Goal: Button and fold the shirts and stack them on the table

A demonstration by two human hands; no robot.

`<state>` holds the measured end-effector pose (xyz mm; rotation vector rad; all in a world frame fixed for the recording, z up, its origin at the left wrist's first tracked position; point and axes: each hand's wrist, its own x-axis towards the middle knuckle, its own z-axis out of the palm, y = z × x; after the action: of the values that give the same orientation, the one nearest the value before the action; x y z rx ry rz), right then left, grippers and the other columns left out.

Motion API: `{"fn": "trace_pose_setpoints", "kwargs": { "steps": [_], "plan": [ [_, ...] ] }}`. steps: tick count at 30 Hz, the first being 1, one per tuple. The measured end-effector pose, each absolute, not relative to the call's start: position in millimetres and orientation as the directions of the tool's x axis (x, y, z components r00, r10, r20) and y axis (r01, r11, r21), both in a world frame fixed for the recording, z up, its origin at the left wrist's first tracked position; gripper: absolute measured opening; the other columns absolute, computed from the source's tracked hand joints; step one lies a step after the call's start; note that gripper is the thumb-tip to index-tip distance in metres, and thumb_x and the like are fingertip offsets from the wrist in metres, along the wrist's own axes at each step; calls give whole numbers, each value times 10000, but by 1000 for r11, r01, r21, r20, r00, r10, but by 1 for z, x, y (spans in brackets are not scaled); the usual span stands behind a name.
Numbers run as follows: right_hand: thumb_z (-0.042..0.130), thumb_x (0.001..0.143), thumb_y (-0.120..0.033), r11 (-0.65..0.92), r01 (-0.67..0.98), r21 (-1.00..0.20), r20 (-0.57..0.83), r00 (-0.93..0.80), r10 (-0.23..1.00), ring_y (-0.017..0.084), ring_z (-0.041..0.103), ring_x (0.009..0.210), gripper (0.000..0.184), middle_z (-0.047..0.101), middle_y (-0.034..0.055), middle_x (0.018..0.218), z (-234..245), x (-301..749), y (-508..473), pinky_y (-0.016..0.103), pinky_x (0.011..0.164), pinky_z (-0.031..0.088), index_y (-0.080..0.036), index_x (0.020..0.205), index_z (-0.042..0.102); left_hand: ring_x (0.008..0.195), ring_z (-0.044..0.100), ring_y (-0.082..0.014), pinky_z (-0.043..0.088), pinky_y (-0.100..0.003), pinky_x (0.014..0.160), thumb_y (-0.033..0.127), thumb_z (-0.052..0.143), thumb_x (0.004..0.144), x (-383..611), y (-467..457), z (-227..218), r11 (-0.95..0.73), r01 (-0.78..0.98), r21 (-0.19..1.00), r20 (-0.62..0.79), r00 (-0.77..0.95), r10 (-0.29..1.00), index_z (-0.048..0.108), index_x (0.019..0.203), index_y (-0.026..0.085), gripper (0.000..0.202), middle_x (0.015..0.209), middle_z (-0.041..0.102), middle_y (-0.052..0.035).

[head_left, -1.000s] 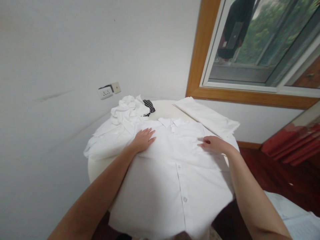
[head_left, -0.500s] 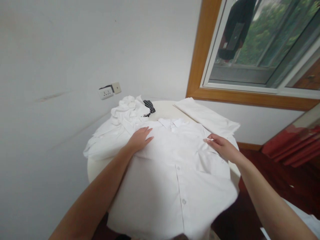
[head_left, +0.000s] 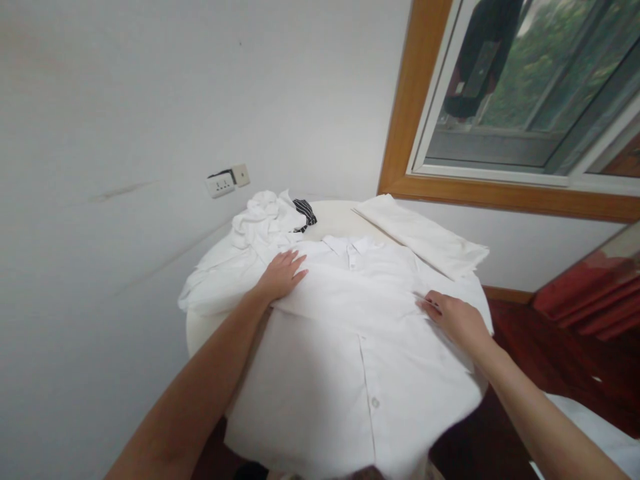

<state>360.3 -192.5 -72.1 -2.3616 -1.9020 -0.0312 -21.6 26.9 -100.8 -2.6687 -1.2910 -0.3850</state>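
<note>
A white button-up shirt (head_left: 330, 360) lies spread over a round table (head_left: 334, 212), its collar at the far side and its lower part hanging over the near edge. My left hand (head_left: 283, 275) rests flat on the shirt's left side, fingers apart. On the right side, my right hand (head_left: 453, 317) pinches a bit of the shirt's white cloth between thumb and fingers, making small creases beside it. Buttons run down the shirt's front.
Crumpled white clothes (head_left: 260, 220) are heaped at the table's back left, beside a black-and-white striped cloth (head_left: 305, 213). A folded white cloth (head_left: 425, 233) lies at the back right. Behind stand a wall with a socket (head_left: 221, 185) and a wood-framed window (head_left: 500, 190).
My right hand has moved nearer to me along the shirt's right side, still pinching cloth, and the creases there have flattened. The left hand stays in place. The view has shifted slightly.
</note>
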Motion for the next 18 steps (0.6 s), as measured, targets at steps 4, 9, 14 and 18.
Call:
{"fn": "trace_pose_setpoints", "kwargs": {
  "steps": [4,9,14,18],
  "plan": [
    [386,953,-464,-173,979,110,156,155,976,179,625,687,313,672,50,941,-77,358,-197,246,531,316,-234,1001,593,1382,315,-268,188,-486,1144,483,322,941,-20,18,-96,-583,808,-82,277,581,766,417,1412,181,567,1472,397,-127],
    [409,949,-288,-38,973,228,340,-43,939,244,590,935,267,638,107,1006,-74,356,-204,322,734,415,-200,1109,603,1405,257,-278,117,-490,1164,375,401,927,-6,1,-77,-577,798,-172,321,600,733,408,1419,191,525,1477,390,-116],
    [394,963,-305,246,965,86,356,-260,898,256,408,1294,370,521,98,1354,-81,342,-205,431,1040,332,-231,1299,530,1418,222,-273,110,-521,1161,366,417,924,23,-19,-71,-682,714,-161,290,694,659,437,1396,268,483,1495,372,-64],
    [363,955,-503,314,949,-17,244,-301,922,261,252,1407,525,339,68,1511,-94,330,-208,518,1108,242,-292,1436,366,1398,256,-325,211,-617,1089,504,312,944,31,-23,-85,-626,779,-45,154,624,766,383,1424,305,524,1516,332,-58]
  ]
}}
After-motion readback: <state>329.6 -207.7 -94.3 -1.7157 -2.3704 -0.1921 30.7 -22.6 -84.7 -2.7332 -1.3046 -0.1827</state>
